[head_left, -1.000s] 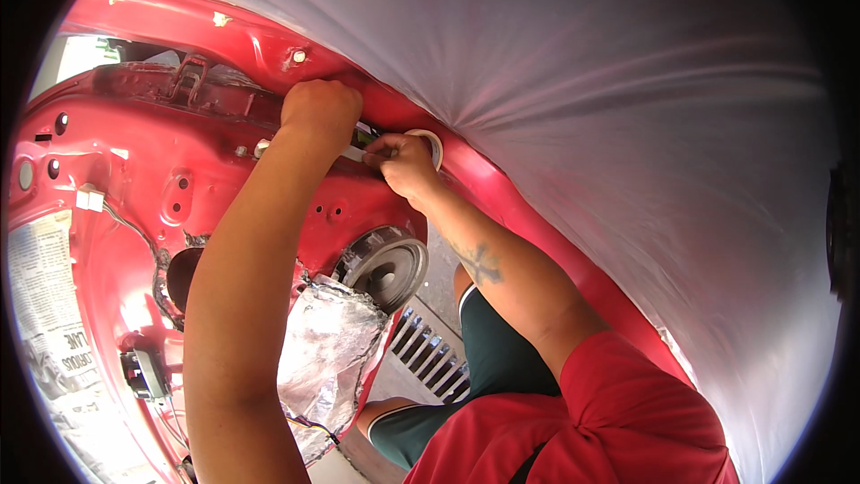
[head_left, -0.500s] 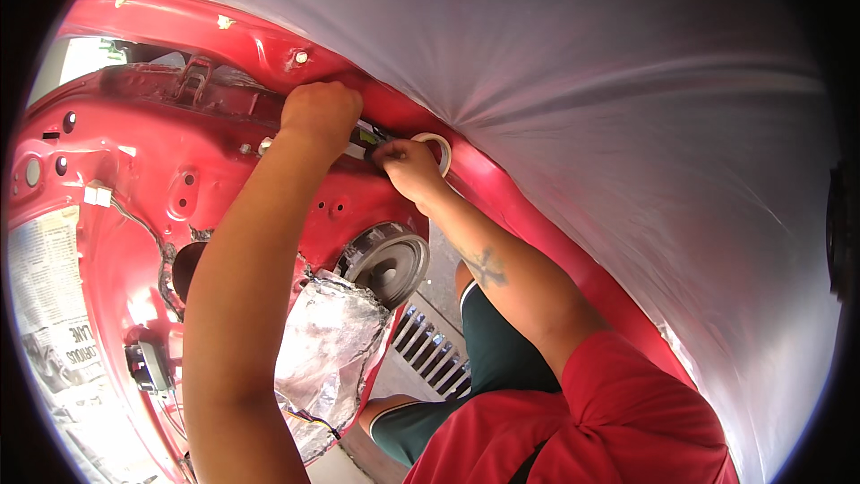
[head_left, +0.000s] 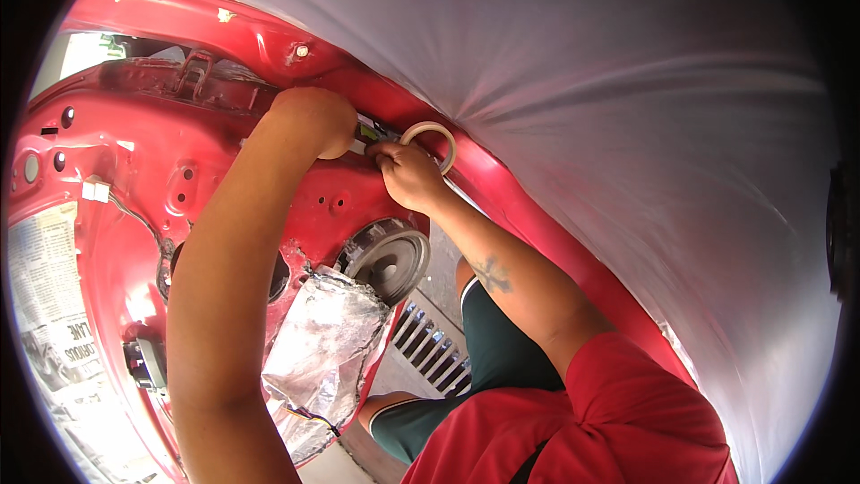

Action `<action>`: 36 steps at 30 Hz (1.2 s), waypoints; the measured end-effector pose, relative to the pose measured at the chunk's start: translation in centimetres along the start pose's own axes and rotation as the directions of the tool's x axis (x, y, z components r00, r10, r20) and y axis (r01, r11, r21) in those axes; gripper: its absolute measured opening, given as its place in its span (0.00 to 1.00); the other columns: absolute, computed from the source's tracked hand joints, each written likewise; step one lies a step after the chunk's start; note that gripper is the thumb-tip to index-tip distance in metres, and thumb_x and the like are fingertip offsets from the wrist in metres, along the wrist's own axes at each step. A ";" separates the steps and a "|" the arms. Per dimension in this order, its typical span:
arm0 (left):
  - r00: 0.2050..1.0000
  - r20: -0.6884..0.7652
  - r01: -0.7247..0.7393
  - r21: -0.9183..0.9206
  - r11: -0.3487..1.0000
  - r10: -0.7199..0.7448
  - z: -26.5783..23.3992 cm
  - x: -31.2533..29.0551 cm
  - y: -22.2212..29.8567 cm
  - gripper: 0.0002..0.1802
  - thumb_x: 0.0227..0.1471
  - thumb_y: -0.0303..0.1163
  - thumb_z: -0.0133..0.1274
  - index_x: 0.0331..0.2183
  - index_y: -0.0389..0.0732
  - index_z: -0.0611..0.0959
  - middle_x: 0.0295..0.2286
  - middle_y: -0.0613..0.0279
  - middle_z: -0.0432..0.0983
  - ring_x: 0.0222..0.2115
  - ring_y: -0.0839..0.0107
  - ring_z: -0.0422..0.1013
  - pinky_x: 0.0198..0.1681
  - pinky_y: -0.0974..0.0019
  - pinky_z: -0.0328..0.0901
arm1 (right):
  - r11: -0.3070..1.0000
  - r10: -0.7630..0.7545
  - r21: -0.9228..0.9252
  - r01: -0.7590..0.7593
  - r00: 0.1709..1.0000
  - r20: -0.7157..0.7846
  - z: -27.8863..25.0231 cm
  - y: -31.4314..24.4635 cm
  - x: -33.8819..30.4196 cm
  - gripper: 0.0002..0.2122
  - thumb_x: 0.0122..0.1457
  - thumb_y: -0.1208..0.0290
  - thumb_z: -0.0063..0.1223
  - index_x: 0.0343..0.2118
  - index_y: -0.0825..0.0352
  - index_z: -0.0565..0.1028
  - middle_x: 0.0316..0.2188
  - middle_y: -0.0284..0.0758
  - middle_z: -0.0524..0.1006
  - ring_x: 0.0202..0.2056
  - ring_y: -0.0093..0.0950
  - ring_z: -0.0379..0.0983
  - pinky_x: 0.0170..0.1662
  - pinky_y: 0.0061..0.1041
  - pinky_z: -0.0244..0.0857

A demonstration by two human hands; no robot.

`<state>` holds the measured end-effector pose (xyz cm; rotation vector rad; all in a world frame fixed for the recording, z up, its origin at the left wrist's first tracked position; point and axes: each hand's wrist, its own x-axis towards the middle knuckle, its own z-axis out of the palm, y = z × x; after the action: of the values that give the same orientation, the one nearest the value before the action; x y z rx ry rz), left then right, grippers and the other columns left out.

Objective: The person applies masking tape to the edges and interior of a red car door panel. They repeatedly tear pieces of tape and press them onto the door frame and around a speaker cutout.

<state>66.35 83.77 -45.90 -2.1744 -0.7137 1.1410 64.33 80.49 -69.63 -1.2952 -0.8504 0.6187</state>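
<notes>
My left hand [head_left: 315, 121] is closed at the upper edge of a bare red car door [head_left: 206, 148], its fingers turned away and whatever they hold hidden. Right of it, the bent, closed fingers of my right hand [head_left: 409, 176] touch the same edge. A pale ring that looks like a roll of tape [head_left: 434, 127] stands out behind this hand and appears to be in its grip, though the contact is hidden. Between the two hands, a small greenish-yellow bit [head_left: 368, 133] and a dark strip show in the gap along the door's edge.
A round speaker [head_left: 390, 264] sits in the door beside crumpled silver foil [head_left: 327, 332]. A white connector [head_left: 96, 189] hangs on a cable at left, above newspaper [head_left: 49, 296]. Grey plastic sheeting [head_left: 627, 125] covers the right side. A floor grate [head_left: 432, 350] lies below.
My left hand has tipped and shifted slightly left, its forearm swinging left too. My right hand has dropped slightly, and the ring behind it has tilted, showing more of its round opening.
</notes>
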 end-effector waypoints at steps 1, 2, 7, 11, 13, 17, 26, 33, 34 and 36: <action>1.000 0.009 0.000 -0.002 1.000 0.000 0.0 0.0 0.3 0.16 0.51 0.29 0.51 0.39 0.36 0.88 0.42 0.45 0.83 0.44 0.49 0.79 0.48 0.51 0.73 | 1.000 -0.003 0.012 0.003 1.000 -0.001 0.0 0.2 0.0 0.15 0.64 0.65 0.44 0.45 0.59 0.83 0.42 0.47 0.82 0.46 0.47 0.78 0.53 0.43 0.70; 1.000 0.017 0.000 -0.005 1.000 0.000 -0.1 0.0 0.5 0.16 0.52 0.29 0.50 0.40 0.36 0.88 0.42 0.45 0.83 0.44 0.49 0.79 0.48 0.51 0.73 | 0.999 0.012 0.052 -0.012 1.000 0.008 0.0 0.5 0.1 0.15 0.64 0.64 0.44 0.46 0.59 0.83 0.43 0.47 0.82 0.47 0.47 0.78 0.54 0.42 0.69; 0.998 0.055 0.003 -0.006 1.000 -0.002 0.3 -0.3 0.6 0.18 0.53 0.29 0.50 0.42 0.37 0.88 0.43 0.45 0.82 0.45 0.49 0.79 0.48 0.51 0.73 | 0.982 0.107 0.154 -0.114 0.993 0.052 0.3 0.5 -0.3 0.16 0.63 0.64 0.47 0.49 0.57 0.83 0.49 0.48 0.80 0.55 0.46 0.73 0.59 0.37 0.65; 0.995 0.101 -0.015 -0.030 0.999 0.018 0.2 0.3 0.2 0.18 0.53 0.28 0.49 0.43 0.36 0.88 0.44 0.44 0.82 0.45 0.48 0.79 0.48 0.51 0.73 | 0.869 0.208 0.415 -0.268 0.961 0.184 0.3 0.5 0.6 0.18 0.60 0.70 0.50 0.53 0.61 0.81 0.54 0.46 0.79 0.58 0.40 0.71 0.62 0.33 0.61; 0.992 0.123 -0.018 -0.046 0.999 0.023 0.6 1.2 0.2 0.18 0.53 0.28 0.50 0.44 0.38 0.87 0.44 0.46 0.82 0.45 0.49 0.79 0.48 0.51 0.73 | 0.821 0.219 0.465 -0.330 0.936 0.277 -0.4 0.3 0.8 0.20 0.60 0.73 0.50 0.55 0.65 0.79 0.56 0.45 0.77 0.58 0.37 0.71 0.62 0.31 0.61; 0.984 0.177 -0.015 -0.051 0.999 0.023 0.7 2.2 0.3 0.19 0.55 0.29 0.52 0.48 0.41 0.87 0.44 0.48 0.83 0.44 0.49 0.79 0.47 0.50 0.73 | 0.795 0.186 0.499 -0.346 0.921 0.342 -0.5 0.2 0.9 0.21 0.62 0.74 0.48 0.58 0.67 0.76 0.59 0.45 0.75 0.60 0.35 0.69 0.64 0.29 0.58; 0.997 -0.001 -0.072 -0.092 0.993 0.072 2.3 3.7 -1.2 0.14 0.50 0.26 0.55 0.39 0.33 0.87 0.41 0.42 0.82 0.44 0.46 0.79 0.47 0.51 0.73 | 0.791 0.272 0.474 -0.386 0.917 0.293 -0.8 -0.5 0.8 0.17 0.67 0.62 0.53 0.49 0.68 0.81 0.44 0.36 0.83 0.46 0.25 0.74 0.53 0.27 0.65; 0.974 -0.201 0.080 -0.122 0.989 -0.104 1.8 2.0 0.7 0.13 0.47 0.26 0.62 0.38 0.37 0.87 0.40 0.47 0.84 0.45 0.51 0.80 0.47 0.53 0.75 | 0.714 0.369 0.615 -0.335 0.926 0.076 0.5 -1.4 0.9 0.09 0.60 0.68 0.64 0.37 0.69 0.85 0.32 0.31 0.83 0.35 0.21 0.74 0.42 0.26 0.67; 0.973 -0.200 0.094 -0.111 0.989 -0.115 1.7 1.9 1.2 0.13 0.48 0.26 0.62 0.38 0.37 0.87 0.41 0.48 0.84 0.45 0.51 0.80 0.46 0.54 0.75 | 0.710 0.368 0.625 -0.324 0.928 0.063 0.7 -1.3 1.2 0.09 0.60 0.68 0.64 0.36 0.69 0.86 0.31 0.31 0.83 0.34 0.21 0.74 0.41 0.26 0.68; 0.971 -0.199 0.120 -0.088 0.989 -0.135 1.5 1.7 1.9 0.13 0.48 0.26 0.62 0.39 0.39 0.88 0.41 0.48 0.84 0.44 0.53 0.80 0.46 0.54 0.76 | 0.747 0.355 0.594 -0.298 0.935 0.022 1.0 -1.2 1.6 0.08 0.60 0.68 0.64 0.36 0.69 0.86 0.29 0.32 0.83 0.33 0.21 0.75 0.40 0.27 0.68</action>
<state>66.25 83.98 -48.90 -2.2329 -0.8027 0.8226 64.34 82.09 -68.08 -0.8826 -0.2944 1.0053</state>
